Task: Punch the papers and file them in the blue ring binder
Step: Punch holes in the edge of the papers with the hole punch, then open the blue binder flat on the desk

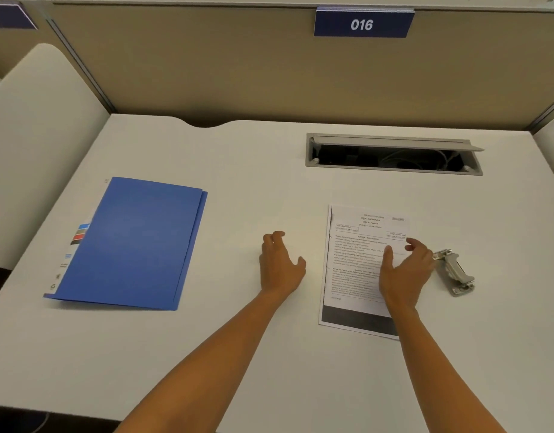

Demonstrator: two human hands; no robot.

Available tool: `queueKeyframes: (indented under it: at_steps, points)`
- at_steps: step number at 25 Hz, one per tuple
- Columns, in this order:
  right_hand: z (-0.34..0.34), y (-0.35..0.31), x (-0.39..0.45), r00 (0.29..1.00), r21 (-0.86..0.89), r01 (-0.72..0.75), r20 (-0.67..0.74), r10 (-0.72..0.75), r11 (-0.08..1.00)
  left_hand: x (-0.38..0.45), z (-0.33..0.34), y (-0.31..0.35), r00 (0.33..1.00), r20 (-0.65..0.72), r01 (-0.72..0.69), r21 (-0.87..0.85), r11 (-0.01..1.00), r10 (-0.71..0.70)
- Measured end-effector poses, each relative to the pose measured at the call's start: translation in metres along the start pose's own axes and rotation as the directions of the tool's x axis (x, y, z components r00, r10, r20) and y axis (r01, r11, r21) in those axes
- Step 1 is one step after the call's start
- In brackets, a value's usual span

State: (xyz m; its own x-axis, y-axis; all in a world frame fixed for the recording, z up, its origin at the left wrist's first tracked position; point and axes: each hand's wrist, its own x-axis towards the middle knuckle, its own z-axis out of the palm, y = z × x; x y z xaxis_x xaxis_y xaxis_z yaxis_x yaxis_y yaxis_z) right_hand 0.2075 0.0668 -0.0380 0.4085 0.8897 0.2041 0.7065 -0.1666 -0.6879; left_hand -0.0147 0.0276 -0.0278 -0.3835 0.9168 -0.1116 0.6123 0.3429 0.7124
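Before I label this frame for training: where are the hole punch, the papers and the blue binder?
hole punch (454, 272): head view, on its metal lever.
papers (353, 254): head view, printed text on the top sheet.
blue binder (135, 245): head view, middle of its closed front cover.

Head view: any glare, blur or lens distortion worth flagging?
Head view: light is soft and even, no glare on the desk; wide-angle bowing curves the partition edges; print on the papers is too soft to read; the sign reads sharply.
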Motion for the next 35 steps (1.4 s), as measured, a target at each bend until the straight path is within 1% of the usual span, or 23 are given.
queueKeyframes:
  at_steps: [3, 6, 8, 9, 13, 15, 16, 18, 21, 25, 31, 35]
  points:
    - [0.017, -0.023, -0.015, 0.993, 0.111, 0.088, 0.065, -0.096, 0.99, 0.019, -0.04, -0.038, 0.985, -0.169, 0.06, 0.098, 0.993, -0.042]
    - [0.034, -0.04, -0.03, 0.975, 0.186, 0.15, 0.136, -0.176, 0.971, 0.038, -0.082, -0.079, 0.947, -0.293, 0.2, 0.231, 0.952, -0.127]
    - [0.043, -0.05, -0.039, 0.956, 0.218, 0.181, 0.19, -0.224, 0.959, 0.048, -0.112, -0.105, 0.925, -0.321, 0.307, 0.312, 0.899, -0.204]
    - [0.047, -0.054, -0.043, 0.947, 0.231, 0.189, 0.215, -0.239, 0.954, 0.051, -0.127, -0.116, 0.909, -0.327, 0.363, 0.321, 0.875, -0.257]
    - [0.057, -0.068, -0.058, 0.902, 0.27, 0.216, 0.313, -0.298, 0.938, 0.06, -0.191, -0.154, 0.807, -0.316, 0.58, 0.268, 0.769, -0.499]
    - [0.06, -0.074, -0.067, 0.851, 0.298, 0.26, 0.378, -0.364, 0.918, 0.061, -0.218, -0.167, 0.77, -0.269, 0.636, 0.239, 0.734, -0.579]
    - [0.061, -0.077, -0.072, 0.817, 0.311, 0.287, 0.414, -0.401, 0.906, 0.061, -0.23, -0.171, 0.759, -0.238, 0.651, 0.231, 0.723, -0.606]
    - [0.064, -0.082, -0.084, 0.753, 0.332, 0.335, 0.468, -0.462, 0.882, 0.06, -0.249, -0.181, 0.76, -0.206, 0.65, 0.259, 0.714, -0.617]
    - [0.069, -0.087, -0.099, 0.698, 0.349, 0.368, 0.509, -0.504, 0.862, 0.056, -0.268, -0.194, 0.752, -0.189, 0.655, 0.324, 0.683, -0.632]
    - [0.072, -0.091, -0.108, 0.651, 0.368, 0.368, 0.553, -0.519, 0.854, 0.052, -0.272, -0.21, 0.729, -0.156, 0.678, 0.299, 0.672, -0.666]
    - [0.079, -0.102, -0.116, 0.625, 0.378, 0.351, 0.587, -0.515, 0.856, 0.041, -0.264, -0.206, 0.75, -0.159, 0.658, 0.271, 0.702, -0.642]
    - [0.087, -0.111, -0.129, 0.605, 0.378, 0.287, 0.641, -0.472, 0.88, 0.031, -0.245, -0.193, 0.769, -0.15, 0.637, 0.262, 0.725, -0.621]
